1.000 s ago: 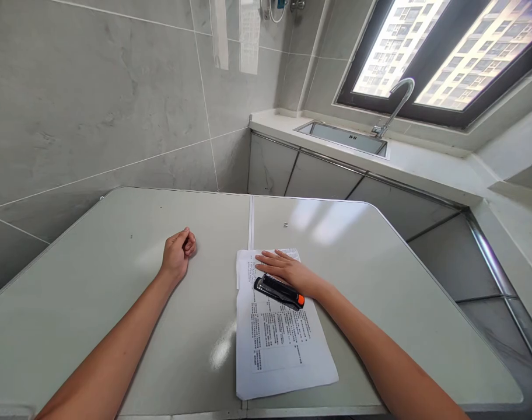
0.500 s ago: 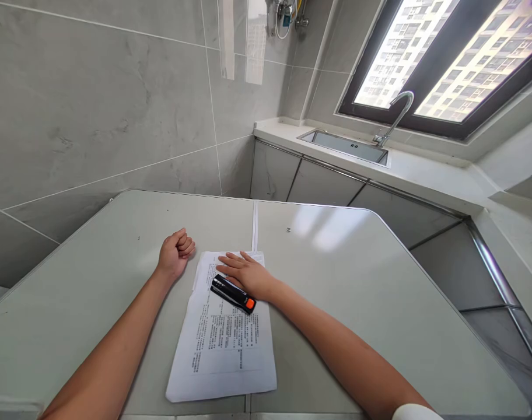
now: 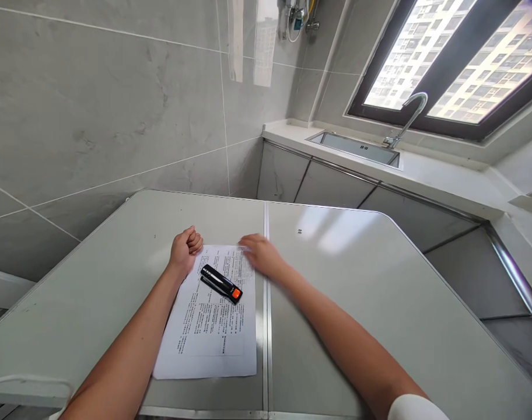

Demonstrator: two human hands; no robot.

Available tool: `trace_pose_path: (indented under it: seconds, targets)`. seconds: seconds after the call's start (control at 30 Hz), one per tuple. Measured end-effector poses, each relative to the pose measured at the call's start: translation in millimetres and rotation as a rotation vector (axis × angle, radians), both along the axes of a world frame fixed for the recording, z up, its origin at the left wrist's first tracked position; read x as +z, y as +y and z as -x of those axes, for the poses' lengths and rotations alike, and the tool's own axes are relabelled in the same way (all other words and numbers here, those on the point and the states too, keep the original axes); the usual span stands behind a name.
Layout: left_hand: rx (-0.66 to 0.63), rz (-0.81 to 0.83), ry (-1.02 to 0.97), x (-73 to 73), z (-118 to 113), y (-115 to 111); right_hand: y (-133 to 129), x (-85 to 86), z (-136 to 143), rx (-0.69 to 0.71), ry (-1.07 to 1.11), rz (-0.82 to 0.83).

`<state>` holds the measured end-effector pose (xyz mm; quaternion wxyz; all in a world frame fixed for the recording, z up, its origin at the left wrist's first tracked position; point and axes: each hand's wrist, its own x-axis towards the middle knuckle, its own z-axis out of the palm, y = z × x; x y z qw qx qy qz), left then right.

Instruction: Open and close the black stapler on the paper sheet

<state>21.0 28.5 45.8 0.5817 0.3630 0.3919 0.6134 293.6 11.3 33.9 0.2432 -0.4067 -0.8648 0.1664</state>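
Observation:
A printed sheet of paper (image 3: 211, 326) lies on the pale table (image 3: 357, 280), just left of the table's centre seam. A black stapler with an orange end (image 3: 221, 283) rests across the sheet's upper part. My right hand (image 3: 259, 254) lies flat, palm down, on the sheet's top right corner, blurred by motion and clear of the stapler. My left hand (image 3: 185, 248) is curled into a loose fist on the table at the sheet's top left corner, holding nothing.
A grey tiled wall stands behind the table. To the back right a counter carries a steel sink (image 3: 356, 147) with a curved tap (image 3: 408, 116) under a dark-framed window. A white rail (image 3: 25, 382) shows at the near left edge.
My right hand slid the sheet and stapler leftward across the seam toward my left fist, then moved off the stapler to the sheet's top right corner. My left hand stayed in a fist.

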Motion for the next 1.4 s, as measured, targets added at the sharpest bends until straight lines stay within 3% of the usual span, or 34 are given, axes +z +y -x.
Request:
trace_pose_path:
  seconds: [0.13, 0.23, 0.33, 0.43, 0.5, 0.6, 0.67, 0.8, 0.93, 1.07, 1.2, 1.3, 1.4]
  targets:
    - [0.004, -0.011, -0.01, -1.5, -1, 1, 20, -0.8, -106, -0.421, -0.082, -0.035]
    - [0.008, -0.015, -0.013, -2.6, -2, 0, 21, -5.4, -163, -0.401, -0.145, -0.01]
    - [0.019, -0.014, 0.002, -3.9, -3, 0, 15, -10.4, -183, -0.369, -0.135, -0.06]
    - [0.015, -0.031, -0.001, -6.2, -2, 0, 14, -12.0, -173, -0.423, -0.078, -0.073]
    - [0.008, -0.035, -0.005, -8.0, -2, 1, 17, -11.6, -151, -0.47, 0.006, -0.045]
    - [0.002, -0.037, 0.002, -9.8, -2, 2, 29, -10.1, -96, -0.519, 0.205, 0.031]
    - [-0.001, -0.036, 0.013, -10.1, -2, 2, 38, -9.0, -50, -0.459, 0.299, 0.092]
    - [-0.008, -0.024, 0.034, -9.7, -4, 1, 60, -6.9, 34, -0.32, 0.273, 0.155]
    - [0.002, -0.032, 0.024, -9.8, -5, 1, 77, -6.8, 74, -0.29, 0.205, 0.144]
    - [-0.006, -0.043, 0.04, -9.7, -5, 1, 83, -8.3, 78, -0.271, 0.178, 0.134]
    - [-0.009, -0.032, 0.041, -9.6, -4, 1, 80, -8.4, 57, -0.328, 0.149, 0.078]
    - [0.0, -0.021, 0.044, -10.0, -3, 1, 75, -9.7, 20, -0.455, 0.127, 0.027]
    - [0.004, -0.014, 0.044, -9.5, -3, 0, 68, -13.6, -38, -0.607, 0.028, 0.011]
